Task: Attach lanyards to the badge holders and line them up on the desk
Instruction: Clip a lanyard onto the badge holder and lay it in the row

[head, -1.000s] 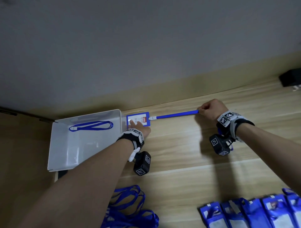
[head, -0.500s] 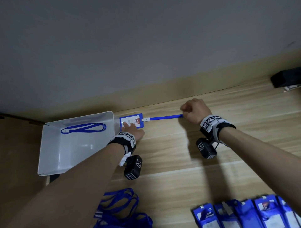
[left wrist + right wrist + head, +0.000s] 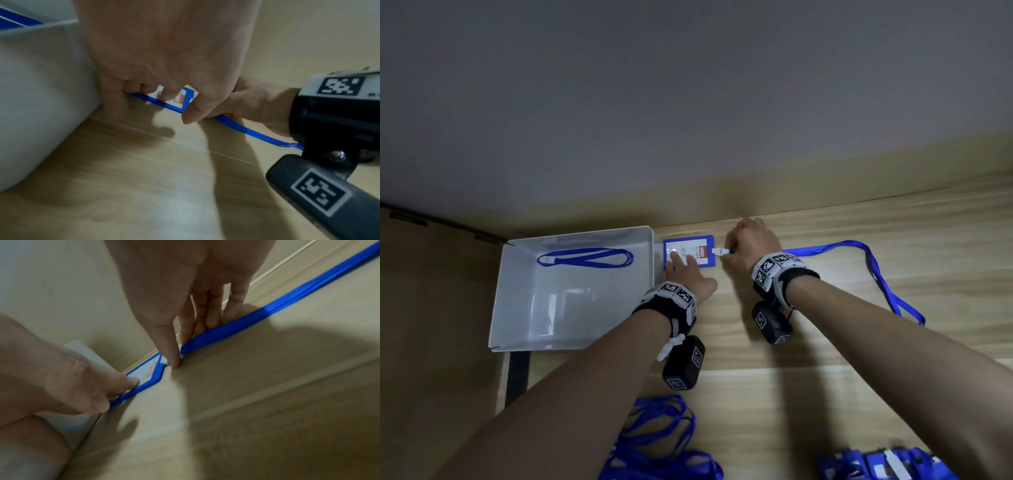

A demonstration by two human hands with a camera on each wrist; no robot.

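Where the desk (image 3: 825, 342) meets the wall, your item is one badge holder (image 3: 690, 253): blue frame, clear window, white card with a red strip at the clip end, lying flat and just beside the outer wall of the white tray (image 3: 571, 236). Attached: one white clip (image 3: 719, 251) at the holder's short right edge, joined to a blue lanyard (image 3: 873, 270) that runs right along the desk, then loops toward you. Grip, left: your left hand (image 3: 686, 274) lies palm-down over the holder's near left part, fingers (image 3: 164, 95) straight and pressing on the window, thumb off the frame's edge. Grip, right: your right hand (image 3: 751, 245) sits just right of the holder, thumb and fingers pinching the clip and strap end; the thumb tip (image 3: 173, 360) presses down at the clip, other fingers curled behind the strap. Both forearms reach forward, wrists low over the desk. Also present: one blue lanyard loop (image 3: 585, 257) inside the tray; a heap of loose lanyards (image 3: 654, 442) at the near edge; several more blue badge holders (image 3: 887, 462) at near right, blurred.
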